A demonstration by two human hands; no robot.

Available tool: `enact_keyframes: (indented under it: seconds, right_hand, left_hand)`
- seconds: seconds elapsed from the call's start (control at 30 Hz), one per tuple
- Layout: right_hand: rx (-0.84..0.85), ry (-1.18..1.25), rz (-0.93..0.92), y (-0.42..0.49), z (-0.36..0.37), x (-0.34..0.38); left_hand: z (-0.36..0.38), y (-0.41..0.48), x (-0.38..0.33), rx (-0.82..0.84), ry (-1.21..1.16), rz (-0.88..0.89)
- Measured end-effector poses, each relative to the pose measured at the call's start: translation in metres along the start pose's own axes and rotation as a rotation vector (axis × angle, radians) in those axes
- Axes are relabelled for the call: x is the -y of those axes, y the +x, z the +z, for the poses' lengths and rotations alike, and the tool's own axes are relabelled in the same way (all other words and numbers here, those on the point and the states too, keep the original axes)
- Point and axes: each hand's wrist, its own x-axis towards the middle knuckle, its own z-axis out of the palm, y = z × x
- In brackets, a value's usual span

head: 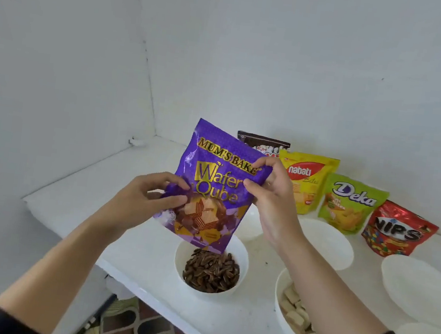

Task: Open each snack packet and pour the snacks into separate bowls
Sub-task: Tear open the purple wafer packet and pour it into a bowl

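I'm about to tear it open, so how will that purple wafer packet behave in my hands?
The purple wafer packet is probably floppy: its film creases where the left hand pinches it. The glossy surface looks slippery, so the right hand may need a firm grip.

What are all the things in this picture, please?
Wafer Qube packet: one, purple, held above the seed bowl.
dark packet: one, dark brown, at the back by the wall.
Nabati packet: one, yellow, right of it.
Deka packet: one, green, right of the Nabati packet.
Nips packet: one, red, farthest right.
seed bowl: one, white, dark seeds inside, counter front.
wafer bowl: one, white, pale pieces inside, under the right forearm.
empty bowls: at least three, white, right side.
counter: one, white.
slippers: two, grey, floor below.
left hand: one, pinching the packet's left edge.
right hand: one, gripping its upper right edge.
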Motion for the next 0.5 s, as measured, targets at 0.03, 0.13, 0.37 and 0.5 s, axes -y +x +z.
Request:
enact_keyframes:
  seconds: [0.03,0.13,0.37,0.5]
  right_hand:
    - [0.053,-0.004,-0.001,0.002,0.011,-0.002]
    - [0.202,-0.011,0.023,0.003,0.041,-0.010]
    - [0.542,-0.041,0.104,-0.018,0.114,-0.039]
    - [0.630,-0.049,0.167,-0.050,0.156,-0.060]
  left_hand:
    - [-0.013,-0.007,-0.002,-0.004,0.039,-0.001]
    - [-0.048,-0.034,-0.011,-0.101,0.128,-0.022]
    - [-0.073,-0.111,-0.007,-0.394,0.109,-0.026]
    - [-0.071,-0.161,0.012,-0.617,0.009,-0.068]
